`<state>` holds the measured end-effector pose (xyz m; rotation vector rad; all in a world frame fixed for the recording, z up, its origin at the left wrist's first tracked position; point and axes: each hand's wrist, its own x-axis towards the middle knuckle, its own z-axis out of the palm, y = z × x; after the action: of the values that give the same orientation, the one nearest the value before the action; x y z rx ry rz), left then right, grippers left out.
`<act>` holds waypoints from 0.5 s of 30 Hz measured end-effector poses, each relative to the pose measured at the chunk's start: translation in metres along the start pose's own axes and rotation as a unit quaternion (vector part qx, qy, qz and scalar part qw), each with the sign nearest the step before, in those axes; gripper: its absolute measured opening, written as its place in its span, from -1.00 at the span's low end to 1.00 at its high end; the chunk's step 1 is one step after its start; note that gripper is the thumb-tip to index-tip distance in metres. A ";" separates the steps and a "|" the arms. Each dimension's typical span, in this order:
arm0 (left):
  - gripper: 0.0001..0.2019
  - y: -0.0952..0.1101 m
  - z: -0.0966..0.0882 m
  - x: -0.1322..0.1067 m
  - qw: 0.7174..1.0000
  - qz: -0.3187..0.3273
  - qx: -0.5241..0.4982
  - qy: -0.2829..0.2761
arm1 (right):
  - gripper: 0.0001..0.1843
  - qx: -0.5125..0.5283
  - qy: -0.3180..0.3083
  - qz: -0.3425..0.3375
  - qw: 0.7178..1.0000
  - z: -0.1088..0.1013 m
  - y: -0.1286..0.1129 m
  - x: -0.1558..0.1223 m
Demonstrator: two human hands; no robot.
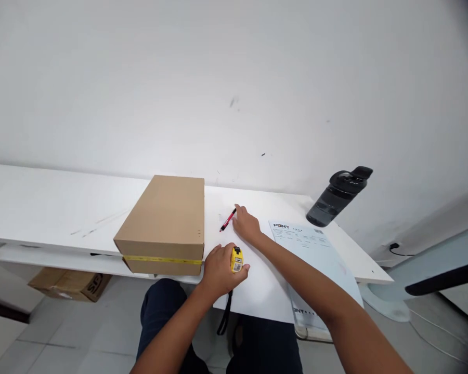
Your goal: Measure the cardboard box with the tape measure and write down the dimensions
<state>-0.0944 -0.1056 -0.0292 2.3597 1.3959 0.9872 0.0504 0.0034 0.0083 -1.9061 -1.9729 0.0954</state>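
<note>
A closed brown cardboard box [164, 222] sits at the front edge of a white table [62, 208]. A yellow measuring tape blade [161, 259] runs along the bottom of the box's near face. My left hand [218, 270] is closed round the yellow tape measure case [236, 259] just right of the box, with a black strap hanging below it. My right hand [246, 224] is closed on a red and black pen [228, 219] whose tip rests on a white sheet [253, 280].
A printed form [315, 249] lies right of the white sheet and hangs over the table edge. A dark water bottle [337, 196] leans by the wall at the right. Another cardboard box [70, 284] lies on the tiled floor under the table.
</note>
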 end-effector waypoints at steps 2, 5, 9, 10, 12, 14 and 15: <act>-0.56 0.001 -0.001 0.000 1.000 0.002 0.014 0.006 | -0.25 0.010 -0.004 0.018 1.000 -0.013 0.007 -0.017; -0.54 -0.001 -0.010 -0.004 0.999 0.035 0.017 -0.002 | -0.21 0.124 0.009 0.017 0.992 -0.034 0.014 -0.052; -0.33 0.001 -0.037 -0.025 0.970 0.244 -0.022 0.009 | -0.23 0.448 -0.089 -0.014 0.890 -0.058 0.010 -0.122; -0.27 0.005 -0.045 -0.032 0.951 0.306 -0.031 0.035 | -0.16 0.517 -0.163 -0.050 0.839 -0.061 0.006 -0.142; -0.20 0.016 -0.061 -0.046 0.920 0.376 -0.047 0.095 | -0.01 0.595 -0.281 -0.131 0.741 -0.065 -0.005 -0.181; -0.14 0.029 -0.081 -0.058 0.916 0.376 -0.067 0.126 | -0.03 0.623 -0.312 -0.143 0.703 -0.066 -0.019 -0.211; -0.11 0.036 -0.092 -0.064 0.918 0.368 -0.073 0.126 | -0.12 0.637 -0.300 -0.128 0.698 -0.066 -0.026 -0.222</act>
<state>-0.1501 -0.1906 0.0297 2.7478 0.4162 1.5506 0.0459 -0.2290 0.0263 -0.6425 -1.5856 1.6763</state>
